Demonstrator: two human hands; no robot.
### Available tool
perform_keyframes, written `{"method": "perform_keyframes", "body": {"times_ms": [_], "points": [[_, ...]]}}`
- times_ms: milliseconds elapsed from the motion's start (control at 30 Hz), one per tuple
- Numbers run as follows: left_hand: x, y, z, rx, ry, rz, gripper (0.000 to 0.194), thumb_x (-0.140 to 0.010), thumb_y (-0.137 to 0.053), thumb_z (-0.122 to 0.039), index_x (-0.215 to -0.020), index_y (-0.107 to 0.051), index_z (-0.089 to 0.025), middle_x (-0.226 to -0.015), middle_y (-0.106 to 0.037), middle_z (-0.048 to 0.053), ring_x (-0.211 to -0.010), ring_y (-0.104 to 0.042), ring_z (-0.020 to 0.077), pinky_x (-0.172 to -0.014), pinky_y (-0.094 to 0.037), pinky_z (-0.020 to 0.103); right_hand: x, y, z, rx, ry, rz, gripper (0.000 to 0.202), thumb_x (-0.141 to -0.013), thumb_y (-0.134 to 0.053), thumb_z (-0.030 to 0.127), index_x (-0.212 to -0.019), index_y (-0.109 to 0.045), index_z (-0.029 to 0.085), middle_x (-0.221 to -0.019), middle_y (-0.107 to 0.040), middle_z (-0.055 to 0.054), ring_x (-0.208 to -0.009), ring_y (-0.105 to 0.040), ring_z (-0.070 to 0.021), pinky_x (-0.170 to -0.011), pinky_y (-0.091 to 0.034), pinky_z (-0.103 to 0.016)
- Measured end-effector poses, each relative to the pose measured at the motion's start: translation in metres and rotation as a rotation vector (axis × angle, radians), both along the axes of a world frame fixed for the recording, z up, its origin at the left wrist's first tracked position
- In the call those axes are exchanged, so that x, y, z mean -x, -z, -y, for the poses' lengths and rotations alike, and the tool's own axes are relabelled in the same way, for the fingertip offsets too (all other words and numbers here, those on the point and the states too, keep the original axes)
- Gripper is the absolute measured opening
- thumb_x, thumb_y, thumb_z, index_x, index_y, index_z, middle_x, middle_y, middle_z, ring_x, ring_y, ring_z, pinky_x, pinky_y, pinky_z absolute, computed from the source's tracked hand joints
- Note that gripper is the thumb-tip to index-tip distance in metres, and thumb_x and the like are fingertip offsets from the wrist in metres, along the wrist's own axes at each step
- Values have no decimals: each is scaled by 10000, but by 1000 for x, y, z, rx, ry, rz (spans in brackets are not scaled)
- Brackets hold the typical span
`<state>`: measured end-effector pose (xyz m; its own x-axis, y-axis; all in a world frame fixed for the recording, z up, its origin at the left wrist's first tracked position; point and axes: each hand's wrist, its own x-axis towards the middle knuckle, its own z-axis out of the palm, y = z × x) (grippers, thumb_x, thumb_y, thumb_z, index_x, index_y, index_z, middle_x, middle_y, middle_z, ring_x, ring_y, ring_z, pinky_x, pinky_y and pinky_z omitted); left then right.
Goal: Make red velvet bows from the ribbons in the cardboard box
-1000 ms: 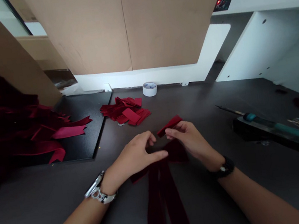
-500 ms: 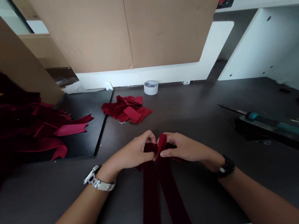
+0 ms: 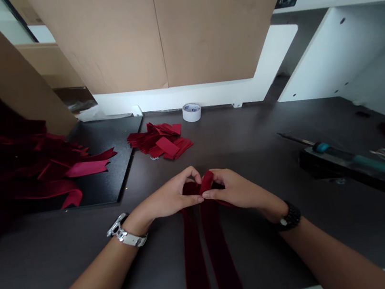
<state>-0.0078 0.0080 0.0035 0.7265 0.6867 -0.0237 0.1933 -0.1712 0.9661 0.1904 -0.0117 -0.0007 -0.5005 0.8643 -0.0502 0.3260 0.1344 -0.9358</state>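
Found ribbon [image 3: 221, 251] near front edge of bench [image 3: 154, 276], tails towards that edge. Observed left fingers [image 3: 193, 201] pinching ribbon, right fingers [image 3: 213, 194] pinching strip [image 3: 206, 180] across it. Advise gathering folds tightly, centring strip squarely and drawing it snug without twisting.

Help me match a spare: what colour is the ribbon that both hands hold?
The ribbon is dark wine red; it shows best in the head view.

The person wears a silver-coloured wristwatch [image 3: 126, 231] with a pale band on the left wrist and a dark beaded-looking bracelet [image 3: 290, 215] on the right.
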Motion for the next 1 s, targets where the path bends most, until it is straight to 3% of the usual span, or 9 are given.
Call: {"method": "perform_keyframes", "body": {"times_ms": [233,400,533,633,867,1000], "points": [[0,-1,0,45,-13,55,212,-770,-641,-190,-867,-454,-205,-887,-566,-10,-849,-574,151,-766,-453,290,0,3,-1,21,-5,-160,153,-859,-588,302,-937,-503,201,-970,-586,-33,-934,-570,-181,-847,-452,-338],[0,0,0,82,-30,66,226,-765,-652,-208,-877,-456,-204,-923,-600,14,-866,-588,161,-755,-460,292,-4,12,-2,110,-69,-225,493,-734,-740,234,-1110,-422,215,-1129,-555,-64,-1074,-548,-202,-928,-435,-371],[0,0,0,73,1,52,226,-763,-648,-184,-871,-450,-205,-895,-582,-3,-870,-587,157,-758,-461,287,-10,13,-5,216,-144,-281,493,-764,-713,228,-1160,-420,226,-1093,-564,-42,-1036,-556,-185,-928,-439,-366],[0,-1,2,25,7,18,224,-763,-641,-157,-872,-453,-208,-895,-586,-7,-888,-590,162,-787,-460,297,-14,6,-6,197,-217,-260,419,-786,-692,232,-1142,-470,224,-1093,-565,-32,-1075,-530,-180,-990,-390,-369],[-1,1,2,30,-30,53,211,-790,-620,-186,-902,-443,-209,-958,-594,19,-949,-601,182,-798,-467,310,-6,-1,-1,77,-1,-156,351,-744,-739,306,-1014,-534,213,-1064,-574,-31,-1027,-541,-200,-920,-409,-349],[-1,2,1,16,-53,53,227,-784,-626,-180,-902,-434,-212,-989,-593,23,-964,-605,182,-810,-470,309,2,0,0,-27,89,-121,152,-808,-643,316,-858,-566,196,-928,-599,-28,-902,-557,-194,-824,-422,-324]]}}
